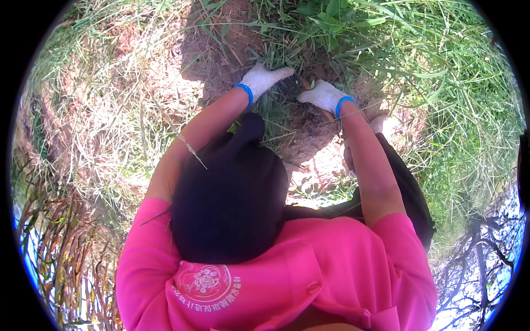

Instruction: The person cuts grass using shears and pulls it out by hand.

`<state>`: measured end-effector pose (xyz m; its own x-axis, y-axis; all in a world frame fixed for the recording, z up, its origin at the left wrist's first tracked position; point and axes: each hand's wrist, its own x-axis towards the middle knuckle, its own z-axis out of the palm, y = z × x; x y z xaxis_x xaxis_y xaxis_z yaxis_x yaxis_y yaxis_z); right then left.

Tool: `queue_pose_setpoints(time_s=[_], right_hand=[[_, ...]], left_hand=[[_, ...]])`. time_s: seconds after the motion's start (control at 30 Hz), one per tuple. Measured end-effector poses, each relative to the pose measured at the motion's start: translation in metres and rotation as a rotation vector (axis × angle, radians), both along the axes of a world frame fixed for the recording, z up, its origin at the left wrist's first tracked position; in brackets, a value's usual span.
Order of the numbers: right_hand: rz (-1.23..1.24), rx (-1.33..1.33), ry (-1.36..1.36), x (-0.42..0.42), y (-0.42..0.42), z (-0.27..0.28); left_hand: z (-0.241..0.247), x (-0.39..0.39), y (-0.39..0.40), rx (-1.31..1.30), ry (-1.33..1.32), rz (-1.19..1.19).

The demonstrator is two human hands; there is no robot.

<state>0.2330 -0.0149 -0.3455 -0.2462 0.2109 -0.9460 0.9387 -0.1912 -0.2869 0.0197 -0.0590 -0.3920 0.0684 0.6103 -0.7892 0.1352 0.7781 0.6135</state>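
Note:
My left hand (261,82), in a white knitted glove with a blue cuff, is down among cut grass (273,111). Its thumb points right; the other fingers are largely hidden, so I cannot tell whether they grip the blades. Close by on the right, my right hand (324,96) wears a matching glove. It is closed around the wooden handle (326,113) of a hand tool, which shows on both sides of the fist. A dark piece (295,84), seemingly the tool's head, lies between my hands, partly covered by grass and shade.
Tall green grass (451,78) grows at the right, with a broad-leaved plant (331,18) beyond my hands. Dry straw (95,124) covers the ground at left. My bent knee in dark trousers (230,198) rises beneath my left arm. Bare soil (319,165) shows between my legs.

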Motion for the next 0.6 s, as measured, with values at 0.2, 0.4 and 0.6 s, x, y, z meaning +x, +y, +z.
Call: queue_pose_setpoints(time_s=[0.2, 0.4, 0.6], right_hand=[[0.237, 0.211, -0.049, -0.053, -0.025, 0.07], [0.26, 0.203, -0.049, -0.059, -0.036, 0.105], [0.031, 0.149, 0.111, 0.022, 0.008, 0.085]], left_hand=[[-0.02, 0.001, 0.015, -0.045, -0.037, 0.0], [-0.01, -0.003, 0.025, -0.148, -0.131, -0.019], [0.006, -0.017, 0.016, -0.17, -0.306, 0.127]])
